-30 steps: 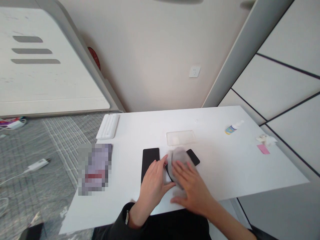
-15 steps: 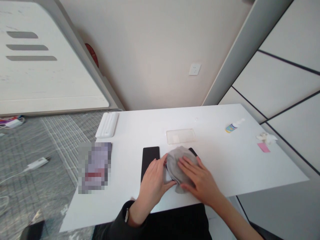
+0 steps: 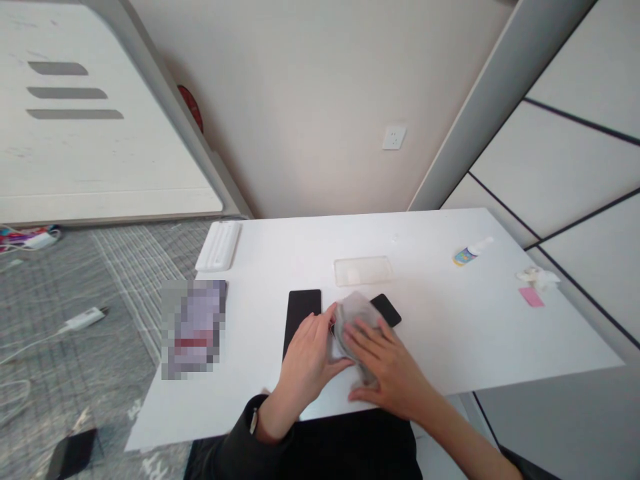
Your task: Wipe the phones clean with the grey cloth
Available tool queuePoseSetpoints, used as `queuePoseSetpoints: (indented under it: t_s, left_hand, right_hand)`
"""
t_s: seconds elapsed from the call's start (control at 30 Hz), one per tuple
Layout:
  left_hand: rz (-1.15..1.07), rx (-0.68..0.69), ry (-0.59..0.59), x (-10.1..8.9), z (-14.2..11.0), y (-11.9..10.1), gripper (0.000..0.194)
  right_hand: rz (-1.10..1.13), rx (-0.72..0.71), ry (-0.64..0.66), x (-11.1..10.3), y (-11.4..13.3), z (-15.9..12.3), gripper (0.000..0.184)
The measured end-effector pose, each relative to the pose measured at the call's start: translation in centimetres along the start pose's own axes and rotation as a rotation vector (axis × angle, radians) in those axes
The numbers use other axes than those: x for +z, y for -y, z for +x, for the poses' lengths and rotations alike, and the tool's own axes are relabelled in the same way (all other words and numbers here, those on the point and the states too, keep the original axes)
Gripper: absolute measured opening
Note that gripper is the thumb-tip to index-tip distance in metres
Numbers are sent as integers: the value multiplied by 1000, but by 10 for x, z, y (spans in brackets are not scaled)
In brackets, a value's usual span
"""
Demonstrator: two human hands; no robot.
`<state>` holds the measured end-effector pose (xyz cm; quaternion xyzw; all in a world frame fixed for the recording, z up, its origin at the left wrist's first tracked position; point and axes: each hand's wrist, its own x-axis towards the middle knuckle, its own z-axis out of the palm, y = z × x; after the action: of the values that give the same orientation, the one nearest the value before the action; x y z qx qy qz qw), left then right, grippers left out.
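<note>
My right hand (image 3: 387, 370) lies flat, fingers spread, pressing a grey cloth (image 3: 353, 313) onto a black phone (image 3: 386, 309) that lies slanted on the white table (image 3: 475, 333). Only the phone's far corner shows past the cloth. My left hand (image 3: 306, 357) rests beside it, fingers curled against the phone's left edge, holding it steady. A second black phone (image 3: 301, 308) lies flat just left of my left hand, partly under it.
A clear phone case (image 3: 363, 270) sits behind the cloth. A small spray bottle (image 3: 470, 252) and pink and white scraps (image 3: 534, 287) lie at the right. A white ribbed box (image 3: 219, 245) and a blurred-out box (image 3: 194, 327) sit at the table's left.
My right hand slid the cloth up over the phone, then back toward me, uncovering the phone's far corner again. My left hand stayed put.
</note>
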<state>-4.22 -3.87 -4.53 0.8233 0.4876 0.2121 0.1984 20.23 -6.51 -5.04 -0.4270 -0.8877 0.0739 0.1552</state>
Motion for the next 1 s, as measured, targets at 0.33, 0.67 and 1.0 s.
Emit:
queuePoseSetpoints:
  t_s: [0.33, 0.67, 1.0]
  left_hand:
    - [9, -3, -6, 3, -4, 3, 105]
    - [28, -31, -12, 3, -4, 0, 104]
    - [28, 0, -2, 0, -2, -2, 107]
  right_hand:
    - [99, -44, 39, 2, 19, 19, 96]
    - [47, -27, 28, 7, 10, 13, 90]
    - [16, 35, 50, 0, 10, -13, 86]
